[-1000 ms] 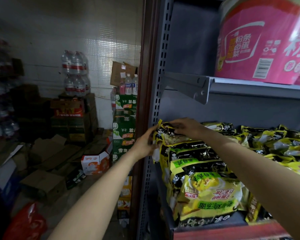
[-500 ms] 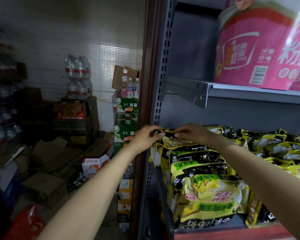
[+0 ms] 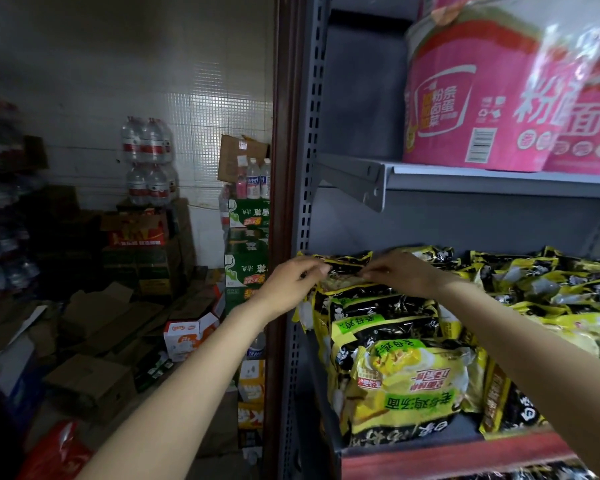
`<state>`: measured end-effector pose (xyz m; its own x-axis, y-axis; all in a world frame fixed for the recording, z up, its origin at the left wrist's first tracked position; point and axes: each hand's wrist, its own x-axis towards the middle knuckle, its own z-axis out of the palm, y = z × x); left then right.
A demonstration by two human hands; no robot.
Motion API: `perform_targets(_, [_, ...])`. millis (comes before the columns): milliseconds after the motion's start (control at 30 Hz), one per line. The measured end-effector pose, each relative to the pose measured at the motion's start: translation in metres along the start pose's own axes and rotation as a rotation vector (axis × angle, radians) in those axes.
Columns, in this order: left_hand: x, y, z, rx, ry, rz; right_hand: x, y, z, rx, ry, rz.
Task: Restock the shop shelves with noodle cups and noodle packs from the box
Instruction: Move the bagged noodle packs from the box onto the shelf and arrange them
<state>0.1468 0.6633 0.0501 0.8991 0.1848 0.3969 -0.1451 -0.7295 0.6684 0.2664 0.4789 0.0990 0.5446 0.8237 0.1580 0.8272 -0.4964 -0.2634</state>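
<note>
Fingertips of left hand (image 3: 293, 282) and right hand (image 3: 400, 273) pinched on the top edge of the rear noodle pack (image 3: 347, 266), at the far end of the left-hand stack on the lower shelf (image 3: 458, 459). Against 0.5 s ago: hands slightly wider apart along that edge; left hand up from the pack's side 1 s ago. Just below the grip, more yellow-and-black packs (image 3: 402, 386) leaning forward. Right of the grip, further packs lying flat. Above, pink noodle cups (image 3: 482, 95) on the upper shelf (image 3: 499, 180). Left of the grip, green cartons (image 3: 246, 244), water bottles (image 3: 149, 161).
</note>
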Motion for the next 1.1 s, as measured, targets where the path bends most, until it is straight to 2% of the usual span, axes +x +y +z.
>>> perform_targets(100, [-0.004, 0.005, 0.002, 0.085, -0.102, -0.068, 0.0, -0.007, 0.004, 0.044, -0.005, 0.002])
perform_targets(233, [-0.011, 0.0, -0.004, 0.212, -0.101, -0.057, 0.0, -0.014, 0.008, 0.102, -0.023, -0.04])
perform_targets(333, [-0.017, -0.005, -0.006, 0.248, -0.11, -0.078, -0.001, -0.004, 0.008, 0.101, 0.157, -0.006])
perform_targets(400, [-0.02, -0.007, -0.007, 0.234, -0.094, -0.117, -0.001, 0.003, 0.008, 0.146, 0.199, 0.023])
perform_targets(500, [-0.022, 0.001, -0.006, 0.21, -0.053, -0.132, -0.002, 0.001, 0.01, 0.205, 0.113, 0.074])
perform_targets(633, [-0.019, 0.014, 0.002, 0.191, -0.093, -0.05, 0.002, -0.005, 0.011, 0.278, 0.14, 0.062])
perform_targets(800, [-0.026, 0.003, -0.003, 0.077, -0.068, -0.106, -0.001, -0.021, 0.012, 0.399, 0.05, -0.008])
perform_targets(1100, [-0.033, -0.003, -0.009, -0.076, -0.087, -0.17, 0.006, -0.024, 0.014, 0.166, -0.046, 0.044])
